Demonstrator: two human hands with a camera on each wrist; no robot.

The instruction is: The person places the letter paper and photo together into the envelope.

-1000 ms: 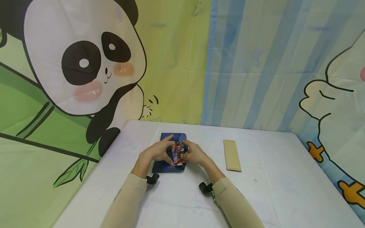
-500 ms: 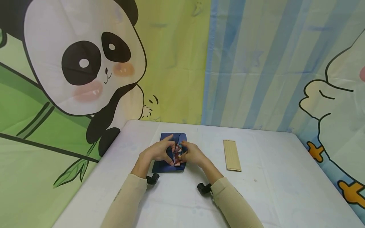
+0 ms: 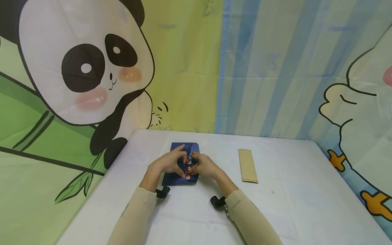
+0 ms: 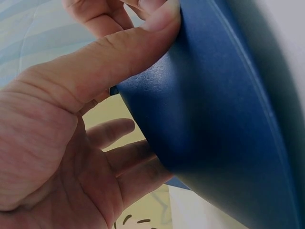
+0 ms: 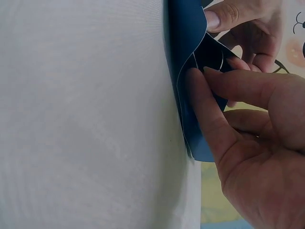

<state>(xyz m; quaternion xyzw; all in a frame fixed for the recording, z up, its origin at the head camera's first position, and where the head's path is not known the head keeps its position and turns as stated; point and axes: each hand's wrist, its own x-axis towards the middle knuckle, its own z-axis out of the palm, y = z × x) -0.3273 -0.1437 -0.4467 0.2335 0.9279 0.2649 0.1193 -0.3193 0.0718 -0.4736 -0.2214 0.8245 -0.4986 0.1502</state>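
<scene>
A dark blue folded paper card [image 3: 176, 181] lies on the table between both hands, with a narrow colourful picture [image 3: 188, 167] showing in its raised middle. My left hand [image 3: 168, 162] holds the card's left side. In the left wrist view its thumb presses the curved blue sheet [image 4: 200, 100] while other fingers reach behind the edge. My right hand [image 3: 206, 165] is at the card's right side. In the right wrist view its thumb and index finger pinch at the opening of the blue fold [image 5: 190, 38], fingertips partly inside. The hands hide part of the picture.
A flat tan ribbed strip, like corrugated cardboard [image 3: 248, 166], lies to the right on the white table [image 3: 294, 190]. A cloth backdrop with a printed panda [image 3: 82, 64] hangs behind. A small black camera sits on each wrist.
My right hand has shifted slightly left, and less of the colourful picture shows between the hands. The left hand keeps its grip. The head view has turned slightly to the right.
</scene>
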